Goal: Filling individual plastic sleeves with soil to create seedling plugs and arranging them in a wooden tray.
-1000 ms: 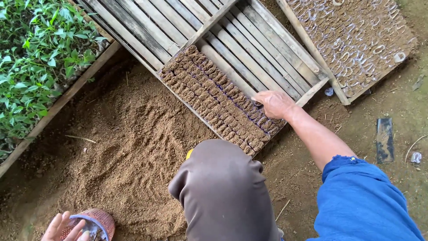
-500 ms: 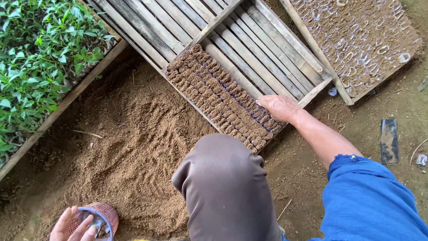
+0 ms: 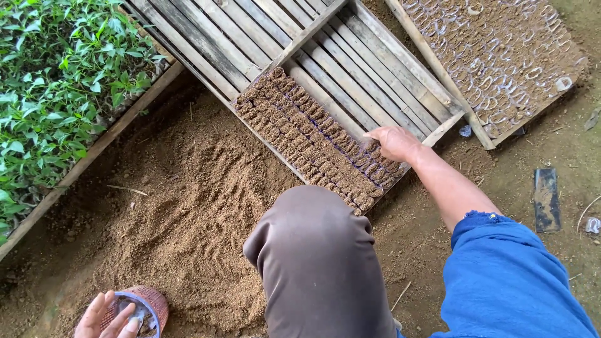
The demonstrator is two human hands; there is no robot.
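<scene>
We see rows of small soil-filled bags (image 3: 316, 134) packed upright in a slatted wooden tray (image 3: 263, 37), running diagonally from far left to near right. A small reddish mesh basket (image 3: 150, 302) with a blue rim lies on loose soil at the near left.

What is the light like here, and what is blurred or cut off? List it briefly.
Head view: soft, even daylight, no hard shadows or glare; right hand on the soil-filled seedling pots is sharp; left hand and small basket are cut by the bottom edge, slightly soft; the slatted wooden tray lines bend a little toward the frame edges.
</scene>
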